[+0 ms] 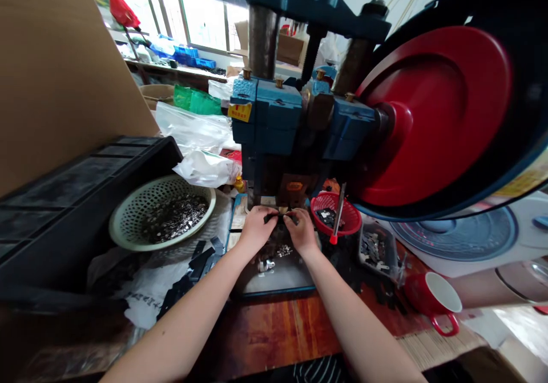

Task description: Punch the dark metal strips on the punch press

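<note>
A blue bench press point(274, 115) stands straight ahead, and both my hands are at its die, low in the middle of the head view. My left hand point(258, 226) pinches the left end of a small dark flat piece point(269, 218). On the other side, my right hand point(301, 229) has its fingers closed at that piece's right end. My fingers partly cover the piece, so its full shape is hidden. Small shiny metal bits point(282, 251) and a silvery part point(266, 265) lie on the press base point(274, 283) below my hands.
Left of the press, a pale green basket point(122, 237) holds many small metal pieces, with dark flat strips point(201, 260) nearby. To the right are a red basket point(353, 223), a clear tub point(379, 269) of metal parts and a red mug point(422, 291). A large red flywheel point(445, 115) overhangs that side.
</note>
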`<state>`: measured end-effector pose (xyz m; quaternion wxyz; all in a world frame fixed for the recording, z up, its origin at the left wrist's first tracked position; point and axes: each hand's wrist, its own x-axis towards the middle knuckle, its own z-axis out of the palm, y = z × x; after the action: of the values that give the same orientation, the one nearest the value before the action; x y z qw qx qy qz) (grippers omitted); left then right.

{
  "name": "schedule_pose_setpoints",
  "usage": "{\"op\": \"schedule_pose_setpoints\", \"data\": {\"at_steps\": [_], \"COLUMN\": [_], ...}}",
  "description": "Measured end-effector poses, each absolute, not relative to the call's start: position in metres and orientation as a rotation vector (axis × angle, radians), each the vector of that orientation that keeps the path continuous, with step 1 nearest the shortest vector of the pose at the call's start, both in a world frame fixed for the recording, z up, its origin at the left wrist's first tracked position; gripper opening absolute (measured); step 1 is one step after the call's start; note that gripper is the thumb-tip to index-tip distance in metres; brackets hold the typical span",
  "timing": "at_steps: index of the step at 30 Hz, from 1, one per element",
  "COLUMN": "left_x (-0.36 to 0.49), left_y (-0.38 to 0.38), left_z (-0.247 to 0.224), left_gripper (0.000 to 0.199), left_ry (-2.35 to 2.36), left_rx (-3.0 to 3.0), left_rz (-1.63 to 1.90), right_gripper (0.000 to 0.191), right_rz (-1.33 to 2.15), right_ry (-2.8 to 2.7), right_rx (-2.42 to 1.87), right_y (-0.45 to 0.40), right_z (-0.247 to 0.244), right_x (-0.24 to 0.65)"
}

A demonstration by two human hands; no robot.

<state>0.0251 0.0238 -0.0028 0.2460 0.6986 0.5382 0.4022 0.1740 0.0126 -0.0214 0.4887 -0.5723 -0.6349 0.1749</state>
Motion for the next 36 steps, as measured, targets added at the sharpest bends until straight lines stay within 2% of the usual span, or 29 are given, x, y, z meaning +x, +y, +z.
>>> {"op": "schedule_pose_setpoints", "data": {"at_steps": [5, 9, 25, 36], "left_x": [0.025, 0.026, 0.022, 0.018], "left_y": [0.029, 0.03, 0.032, 0.026], "left_z": [-0.009, -0.008, -0.007, 0.003], "left_gripper": [0.027, 0.029, 0.033, 0.034], "left_ry": [1.408, 1.391, 1.291, 1.305], "left_rx": [1.878, 1.848, 1.759, 1.669], "left_rz": [1.031, 1.012, 0.998, 1.03], "right_gripper": [0.026, 0.021, 0.021, 0.027], "right_rz": [0.589, 0.623, 0.624, 0.658], "right_ry": [-1.458, -1.498, -1.477, -1.411], "right_rx": [-1.38, -1.378, -1.353, -1.348], "right_y": [0.02, 0.025, 0.023, 0.023], "right_z": [-0.028, -0.029, -0.032, -0.027], "right_x": [0.172, 0.173, 0.172, 0.171]}}
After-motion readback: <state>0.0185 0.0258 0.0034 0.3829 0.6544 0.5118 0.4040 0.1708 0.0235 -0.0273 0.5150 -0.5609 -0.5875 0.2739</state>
